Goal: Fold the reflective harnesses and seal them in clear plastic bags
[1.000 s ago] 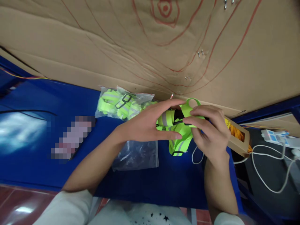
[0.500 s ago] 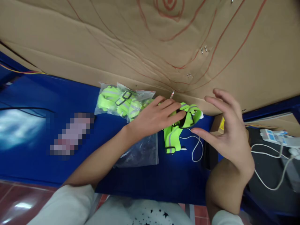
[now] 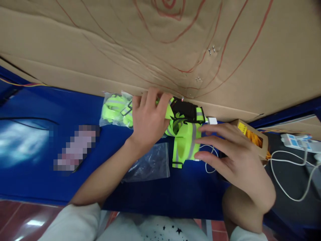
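A neon yellow-green reflective vest made of straps (image 3: 189, 140), with grey stripes and a black panel, lies loosely bunched on the blue table. My left hand (image 3: 151, 117) is curled over its left part, with green strap showing between thumb and fingers; the palm side is hidden. At the vest's right edge is my right hand (image 3: 235, 157), fingers apart and fingertips close to the fabric; whether they touch it I cannot tell. Left of my left hand, a clear bag (image 3: 114, 112) holds more neon straps with black buckles. An empty-looking clear plastic bag (image 3: 150, 164) lies flat below my left wrist.
A brown cardboard panel (image 3: 100, 60) with red lines stands behind the blue table (image 3: 160, 197). A blurred-out flat object (image 3: 77, 147) lies left. On the right are an open carton (image 3: 250, 137), a white cable (image 3: 278, 180) and a power strip (image 3: 298, 142).
My left hand has moved left, shifting and spreading part of the vest and uncovering its black panel. My right hand has come down and left to the vest's edge.
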`<state>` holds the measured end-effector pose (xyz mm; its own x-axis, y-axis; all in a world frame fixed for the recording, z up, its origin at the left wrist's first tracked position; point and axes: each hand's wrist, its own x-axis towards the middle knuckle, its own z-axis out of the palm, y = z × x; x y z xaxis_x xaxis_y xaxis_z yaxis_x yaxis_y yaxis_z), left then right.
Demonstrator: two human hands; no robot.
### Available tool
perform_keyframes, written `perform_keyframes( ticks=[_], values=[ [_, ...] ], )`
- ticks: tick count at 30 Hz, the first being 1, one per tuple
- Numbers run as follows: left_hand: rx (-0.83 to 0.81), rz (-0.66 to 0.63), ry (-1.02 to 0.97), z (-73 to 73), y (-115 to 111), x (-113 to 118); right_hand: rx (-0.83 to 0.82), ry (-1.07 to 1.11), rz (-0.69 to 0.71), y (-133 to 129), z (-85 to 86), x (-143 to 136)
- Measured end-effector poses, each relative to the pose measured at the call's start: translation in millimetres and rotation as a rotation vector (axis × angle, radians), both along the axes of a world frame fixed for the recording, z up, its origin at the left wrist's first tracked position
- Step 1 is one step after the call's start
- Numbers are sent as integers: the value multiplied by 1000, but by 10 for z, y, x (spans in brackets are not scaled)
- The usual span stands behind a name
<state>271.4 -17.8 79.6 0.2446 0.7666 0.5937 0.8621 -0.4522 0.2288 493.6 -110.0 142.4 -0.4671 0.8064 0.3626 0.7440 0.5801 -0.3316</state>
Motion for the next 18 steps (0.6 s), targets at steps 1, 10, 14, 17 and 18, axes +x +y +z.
perform_keyframes(
  ticks=[1,10,14,17,18],
  values=[
    [-19,16,-19,10,-19,6,-5,22,-2,-7,9,-18],
    [-99,-284,-48,73,-206,90,-57,35,-210,218,-309,-116],
    [-280,-690,-58,151,-141,-2,-18,-36,-182,287,-425,-73],
    [-153,-659,-95,146,-77,-36,-8,-58,-98,290,-429,-90],
    [-112,-633,-64,130,-63,-38,-6,-63,-80,284,-426,-101]
  ],
)
